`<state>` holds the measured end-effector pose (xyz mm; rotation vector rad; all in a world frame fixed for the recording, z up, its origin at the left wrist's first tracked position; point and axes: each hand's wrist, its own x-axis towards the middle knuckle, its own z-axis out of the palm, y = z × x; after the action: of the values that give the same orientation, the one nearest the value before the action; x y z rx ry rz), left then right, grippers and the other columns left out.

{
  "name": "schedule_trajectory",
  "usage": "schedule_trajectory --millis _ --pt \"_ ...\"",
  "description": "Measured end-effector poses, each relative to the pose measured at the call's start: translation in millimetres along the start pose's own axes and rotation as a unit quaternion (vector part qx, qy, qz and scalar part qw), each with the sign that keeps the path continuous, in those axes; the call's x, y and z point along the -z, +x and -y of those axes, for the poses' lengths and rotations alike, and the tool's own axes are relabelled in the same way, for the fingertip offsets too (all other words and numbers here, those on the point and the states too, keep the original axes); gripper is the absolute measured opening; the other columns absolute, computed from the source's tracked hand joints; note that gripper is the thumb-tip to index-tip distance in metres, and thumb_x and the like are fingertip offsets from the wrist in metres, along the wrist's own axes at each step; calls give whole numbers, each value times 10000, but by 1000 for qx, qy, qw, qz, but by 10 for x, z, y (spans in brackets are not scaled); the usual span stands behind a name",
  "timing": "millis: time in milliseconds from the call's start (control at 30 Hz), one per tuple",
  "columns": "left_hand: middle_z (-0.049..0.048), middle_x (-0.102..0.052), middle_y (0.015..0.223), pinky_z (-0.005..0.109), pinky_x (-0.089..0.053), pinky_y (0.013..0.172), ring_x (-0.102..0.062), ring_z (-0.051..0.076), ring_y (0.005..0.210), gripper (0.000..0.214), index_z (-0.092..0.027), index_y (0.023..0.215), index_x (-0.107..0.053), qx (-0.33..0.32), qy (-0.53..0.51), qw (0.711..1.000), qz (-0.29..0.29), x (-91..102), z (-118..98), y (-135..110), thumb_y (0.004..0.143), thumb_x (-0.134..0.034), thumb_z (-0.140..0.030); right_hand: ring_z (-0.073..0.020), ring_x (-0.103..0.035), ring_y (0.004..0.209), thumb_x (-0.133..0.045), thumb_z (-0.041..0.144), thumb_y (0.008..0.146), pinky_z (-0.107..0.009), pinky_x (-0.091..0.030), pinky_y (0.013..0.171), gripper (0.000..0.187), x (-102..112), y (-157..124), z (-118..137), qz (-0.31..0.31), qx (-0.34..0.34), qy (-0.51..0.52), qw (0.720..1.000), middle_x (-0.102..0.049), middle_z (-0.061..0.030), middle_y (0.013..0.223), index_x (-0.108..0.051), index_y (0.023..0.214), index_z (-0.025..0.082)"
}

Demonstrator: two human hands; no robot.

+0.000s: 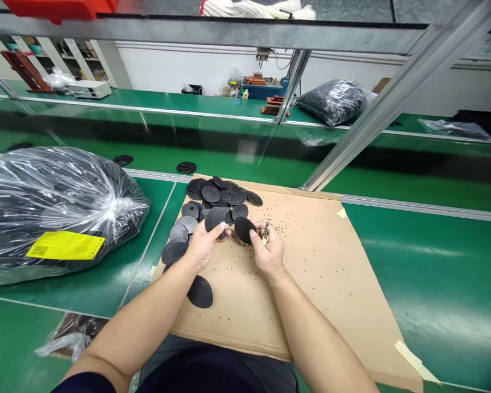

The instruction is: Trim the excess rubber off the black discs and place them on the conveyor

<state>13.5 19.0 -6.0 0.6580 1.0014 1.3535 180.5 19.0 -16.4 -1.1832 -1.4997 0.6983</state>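
Observation:
My left hand (204, 243) is closed around a few flat black discs (217, 218), fanned out between thumb and fingers. Between the thumb and fingers of my right hand (269, 248) is a single black disc (244, 230). A small metal tool with a pale handle (265, 232) is tucked in the same hand; its kind is hard to make out. Beyond and left of my hands lies a loose pile of black discs (229, 195). Another disc (200, 292) rests nearer to me, beside my left forearm. Tiny dark scraps (245, 251) are scattered under and around my hands.
A taped cardboard sheet (331, 305) covers part of the green bench (442, 262). To the left sits a big clear bag of black pieces (65, 202). A slanted metal post (376, 103) rises at the right. Two discs (186, 167) lie beyond the rail.

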Motion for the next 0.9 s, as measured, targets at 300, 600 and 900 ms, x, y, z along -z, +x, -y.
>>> schedule_trajectory --millis 300,600,900 --pt "100 -700 1069 348 -465 950 -638 212 992 392 -137 1079 -681 -47 81 987 131 -27 62 -82 728 -752 -299 -117 -454 595 -577 356 850 -260 -424 600 174 -71 -49 17 2 -35 96 995 -518 19 709 -558 895 189" --pt "100 -708 1007 342 -495 908 -648 217 947 372 -132 1021 -698 -75 121 986 83 10 107 -73 698 -773 -302 -128 -521 614 -604 350 818 -262 -463 626 157 -49 -26 135 29 -30 3 999 -586 5 711 -571 833 197" --pt "92 -715 960 341 -517 860 -653 217 893 337 -134 988 -714 -72 140 984 82 10 69 -107 720 -755 -334 -130 -495 633 -547 424 876 -252 -437 614 244 47 9 113 118 -19 -4 993 -552 12 686 -601 839 190"
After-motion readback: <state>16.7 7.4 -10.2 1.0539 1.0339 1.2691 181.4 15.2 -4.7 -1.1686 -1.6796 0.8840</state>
